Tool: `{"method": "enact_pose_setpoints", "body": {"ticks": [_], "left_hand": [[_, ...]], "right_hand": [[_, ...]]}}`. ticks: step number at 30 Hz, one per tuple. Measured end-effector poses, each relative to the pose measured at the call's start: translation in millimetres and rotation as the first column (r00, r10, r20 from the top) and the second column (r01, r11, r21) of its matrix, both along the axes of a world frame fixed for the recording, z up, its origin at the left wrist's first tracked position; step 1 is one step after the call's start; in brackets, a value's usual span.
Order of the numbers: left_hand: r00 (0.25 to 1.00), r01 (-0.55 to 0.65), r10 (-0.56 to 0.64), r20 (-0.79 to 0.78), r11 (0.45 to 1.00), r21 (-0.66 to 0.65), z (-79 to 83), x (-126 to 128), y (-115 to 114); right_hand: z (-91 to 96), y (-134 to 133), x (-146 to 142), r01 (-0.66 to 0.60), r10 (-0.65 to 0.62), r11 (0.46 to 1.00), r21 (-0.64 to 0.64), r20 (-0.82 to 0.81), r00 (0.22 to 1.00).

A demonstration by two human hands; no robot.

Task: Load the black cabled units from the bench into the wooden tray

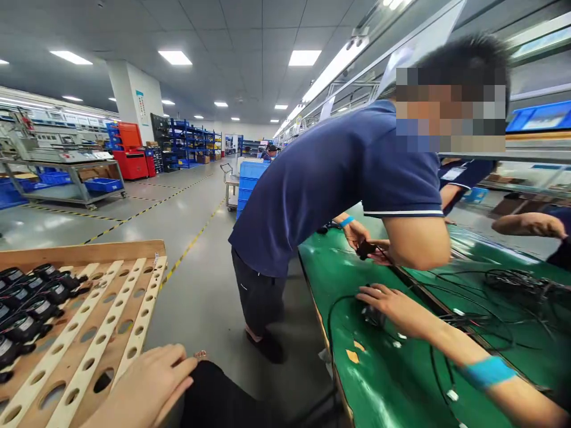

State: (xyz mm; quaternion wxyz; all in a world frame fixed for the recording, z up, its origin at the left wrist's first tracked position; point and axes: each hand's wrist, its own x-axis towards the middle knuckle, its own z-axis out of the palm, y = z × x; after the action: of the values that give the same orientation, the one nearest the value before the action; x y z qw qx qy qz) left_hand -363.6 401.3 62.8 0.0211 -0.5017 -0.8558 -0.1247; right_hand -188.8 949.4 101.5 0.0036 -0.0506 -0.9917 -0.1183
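Note:
My left hand (154, 377) is low in the view, beside the wooden rack and by my dark-clothed knee. Its fingers are loosely stretched, and I see nothing held in them. My right hand (395, 306), with a blue band at the wrist, reaches over the green table mat (379, 362). Its fingers curl over a dark, rounded part (373, 316), mostly covered by the palm. A black cable (331, 315) loops near that part. White connectors (452, 395) on thin black leads lie close to my forearm.
A co-worker (330, 172) leans over the table, handling a small black part (366, 249). More black cables (517, 282) lie bundled at the right. The perforated wooden rack (129, 297) holds several black labelled parts (33, 303). Another person's arm (530, 224) is across the table.

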Motion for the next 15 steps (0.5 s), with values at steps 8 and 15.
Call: {"method": "enact_pose_setpoints", "body": {"ticks": [8, 15], "left_hand": [[0.975, 0.067, -0.040, 0.220, 0.991, -0.114, 47.3, 36, 50], [0.764, 0.266, -0.360, 0.536, 0.932, 0.246, 57.0, 63, 133]], "right_hand": [[-27.7, 29, 48, -0.169, 0.096, 0.945, -0.279, -0.257, 0.962], [96.6, -133, 57, -0.428, 0.060, 0.862, -0.272, -0.783, 0.619]]}}
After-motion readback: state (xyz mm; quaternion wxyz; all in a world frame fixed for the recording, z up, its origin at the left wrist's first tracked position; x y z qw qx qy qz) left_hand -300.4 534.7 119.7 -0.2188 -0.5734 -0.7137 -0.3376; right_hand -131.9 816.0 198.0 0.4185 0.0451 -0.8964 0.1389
